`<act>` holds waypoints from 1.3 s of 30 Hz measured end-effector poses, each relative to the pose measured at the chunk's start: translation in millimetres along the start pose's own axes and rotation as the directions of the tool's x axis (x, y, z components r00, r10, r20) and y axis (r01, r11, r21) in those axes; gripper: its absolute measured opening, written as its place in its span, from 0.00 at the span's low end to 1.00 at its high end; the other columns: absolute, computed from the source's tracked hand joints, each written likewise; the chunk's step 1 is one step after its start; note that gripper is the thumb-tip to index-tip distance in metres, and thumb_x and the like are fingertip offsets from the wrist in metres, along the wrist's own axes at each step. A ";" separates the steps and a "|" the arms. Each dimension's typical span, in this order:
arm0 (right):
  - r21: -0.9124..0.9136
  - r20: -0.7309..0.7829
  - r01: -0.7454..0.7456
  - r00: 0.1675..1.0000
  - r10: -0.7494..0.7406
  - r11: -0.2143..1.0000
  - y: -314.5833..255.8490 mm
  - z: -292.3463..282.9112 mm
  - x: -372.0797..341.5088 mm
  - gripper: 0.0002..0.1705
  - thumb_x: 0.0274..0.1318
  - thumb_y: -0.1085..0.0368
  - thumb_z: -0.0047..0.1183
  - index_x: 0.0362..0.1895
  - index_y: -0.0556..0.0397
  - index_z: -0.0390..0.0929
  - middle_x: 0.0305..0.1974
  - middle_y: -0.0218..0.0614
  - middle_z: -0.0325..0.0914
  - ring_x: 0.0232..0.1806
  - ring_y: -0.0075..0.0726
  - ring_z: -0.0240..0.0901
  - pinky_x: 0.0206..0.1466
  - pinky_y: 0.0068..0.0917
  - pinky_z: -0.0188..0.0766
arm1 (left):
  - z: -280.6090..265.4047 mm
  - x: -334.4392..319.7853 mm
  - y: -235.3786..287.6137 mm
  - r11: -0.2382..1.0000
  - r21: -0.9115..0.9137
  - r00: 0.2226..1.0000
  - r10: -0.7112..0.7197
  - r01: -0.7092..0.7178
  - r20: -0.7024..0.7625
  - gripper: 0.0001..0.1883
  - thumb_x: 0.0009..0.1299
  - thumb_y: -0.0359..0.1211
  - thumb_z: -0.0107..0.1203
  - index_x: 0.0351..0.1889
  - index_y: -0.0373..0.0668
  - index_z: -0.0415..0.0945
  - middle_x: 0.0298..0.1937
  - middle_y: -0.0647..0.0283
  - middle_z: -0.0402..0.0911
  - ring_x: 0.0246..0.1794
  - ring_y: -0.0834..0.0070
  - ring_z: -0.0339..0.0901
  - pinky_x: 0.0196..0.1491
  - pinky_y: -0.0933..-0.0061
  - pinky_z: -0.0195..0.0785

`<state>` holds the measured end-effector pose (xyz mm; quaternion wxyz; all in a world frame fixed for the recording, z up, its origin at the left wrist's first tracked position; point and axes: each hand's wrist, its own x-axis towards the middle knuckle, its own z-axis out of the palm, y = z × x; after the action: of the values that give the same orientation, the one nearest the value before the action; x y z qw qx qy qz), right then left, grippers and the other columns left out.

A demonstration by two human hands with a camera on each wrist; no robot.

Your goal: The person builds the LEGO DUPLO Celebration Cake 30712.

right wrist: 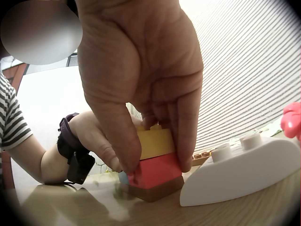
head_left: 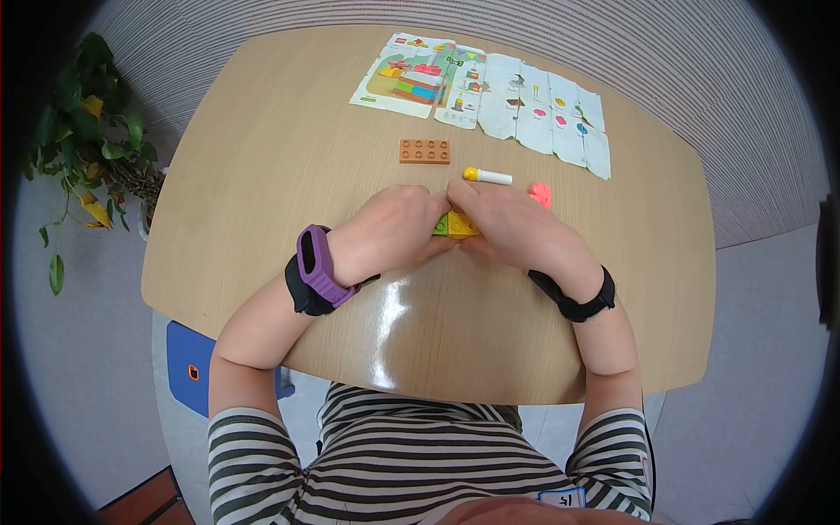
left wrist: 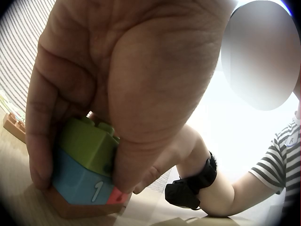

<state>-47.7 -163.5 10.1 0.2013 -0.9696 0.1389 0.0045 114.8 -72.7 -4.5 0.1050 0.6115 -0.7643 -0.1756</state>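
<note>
Both hands hold a small stack of toy building bricks on the table. My left hand grips its left end, where a green brick tops a blue brick marked with a 1. At the other end my right hand pinches between thumb and fingers a red brick under a yellow brick. A brown brick forms the bottom layer. From above, the hands hide most of the stack; only studded tops of green and yellow show between them.
Beyond the hands lie a brown eight-stud brick, a white stick with yellow tip and a pink piece. A white curved brick stands beside my right hand. Creased picture instructions lie at the table's far side.
</note>
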 end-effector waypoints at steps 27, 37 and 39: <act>-0.031 0.070 -0.087 0.994 0.089 0.996 -2.1 -6.2 -0.4 0.22 0.49 0.61 0.61 0.43 0.54 0.63 0.36 0.45 0.76 0.43 0.51 0.74 0.43 0.43 0.70 | -15.2 -3.6 -4.4 1.000 -0.002 0.999 -0.014 0.014 0.051 0.20 0.55 0.37 0.66 0.37 0.34 0.72 0.32 0.47 0.79 0.38 0.51 0.77 0.43 0.58 0.70; 0.088 -0.056 -0.132 0.989 0.137 0.987 10.4 -21.8 -8.2 0.16 0.50 0.61 0.60 0.39 0.54 0.69 0.37 0.43 0.77 0.44 0.52 0.74 0.45 0.42 0.70 | -5.6 -2.8 -3.3 1.000 -0.013 1.000 0.018 -0.018 0.021 0.18 0.57 0.36 0.64 0.37 0.35 0.70 0.31 0.49 0.79 0.37 0.52 0.77 0.41 0.57 0.69; 0.049 -0.128 -0.082 0.988 0.088 0.995 24.3 -24.6 -12.1 0.16 0.49 0.65 0.61 0.40 0.53 0.69 0.37 0.42 0.76 0.40 0.50 0.74 0.41 0.40 0.70 | -3.7 -2.5 -4.2 1.000 -0.003 1.000 0.022 -0.022 0.012 0.18 0.57 0.36 0.64 0.37 0.36 0.70 0.30 0.50 0.78 0.37 0.52 0.77 0.41 0.58 0.69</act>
<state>-67.1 -191.2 24.0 0.2126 -0.9564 0.1929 -0.0533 120.6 -71.6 -2.6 0.1030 0.6020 -0.7713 -0.1791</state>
